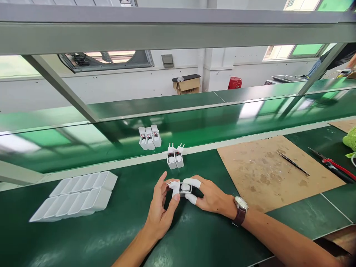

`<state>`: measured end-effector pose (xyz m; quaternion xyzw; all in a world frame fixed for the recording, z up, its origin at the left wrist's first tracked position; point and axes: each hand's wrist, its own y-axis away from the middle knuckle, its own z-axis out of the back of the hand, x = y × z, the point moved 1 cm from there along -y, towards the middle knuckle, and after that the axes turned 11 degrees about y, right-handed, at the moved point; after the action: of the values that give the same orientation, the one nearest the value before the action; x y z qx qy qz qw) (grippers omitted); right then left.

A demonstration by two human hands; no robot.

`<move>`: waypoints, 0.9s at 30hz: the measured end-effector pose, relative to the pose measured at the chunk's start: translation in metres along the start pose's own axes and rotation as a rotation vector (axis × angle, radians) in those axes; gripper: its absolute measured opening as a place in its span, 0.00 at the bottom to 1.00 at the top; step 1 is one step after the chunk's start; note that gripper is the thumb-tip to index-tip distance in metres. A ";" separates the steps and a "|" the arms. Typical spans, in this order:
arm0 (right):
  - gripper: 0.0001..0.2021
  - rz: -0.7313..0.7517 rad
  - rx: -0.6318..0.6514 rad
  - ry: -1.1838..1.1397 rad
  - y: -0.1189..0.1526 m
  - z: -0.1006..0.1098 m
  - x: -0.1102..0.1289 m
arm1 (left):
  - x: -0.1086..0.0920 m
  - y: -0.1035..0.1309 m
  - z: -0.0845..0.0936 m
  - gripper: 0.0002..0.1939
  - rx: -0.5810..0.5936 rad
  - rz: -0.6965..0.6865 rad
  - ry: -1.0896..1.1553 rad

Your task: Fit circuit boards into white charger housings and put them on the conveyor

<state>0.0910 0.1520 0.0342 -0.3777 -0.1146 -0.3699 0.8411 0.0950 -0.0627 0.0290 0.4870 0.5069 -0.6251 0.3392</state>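
A small white plastic housing point(185, 188) with a rounded part inside is held between my two hands, above the green tabletop. My left hand point(161, 211) pinches a white plug piece with pins point(174, 186) at the housing's left side. White covers sit on the thumb and forefinger of my right hand point(210, 194), which grips the housing's right side. Just beyond my hands stand two similar open housings point(175, 157) with plug pieces leaning at their tops. Several more white units point(150, 137) rest farther back on the green belt.
Two rows of white open boxes point(79, 194) lie at the left. On the right are a stained brown board point(258, 167) with tweezers point(293, 163), red-handled pliers point(333, 164) and a green object point(350, 139). A metal shelf frame point(178, 35) crosses above the belt. A person's arm shows at far right.
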 end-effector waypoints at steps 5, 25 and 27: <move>0.13 0.006 0.057 0.109 0.002 -0.003 0.002 | -0.001 0.001 0.001 0.33 0.010 0.029 0.014; 0.14 0.008 0.004 0.054 0.005 -0.001 0.000 | 0.001 0.000 0.002 0.30 -0.002 0.000 0.003; 0.16 0.000 0.003 0.050 0.005 -0.003 -0.001 | 0.001 0.000 0.002 0.30 -0.004 0.013 0.002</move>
<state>0.0941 0.1524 0.0286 -0.3671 -0.0942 -0.3789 0.8442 0.0940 -0.0649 0.0279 0.4902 0.5052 -0.6216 0.3437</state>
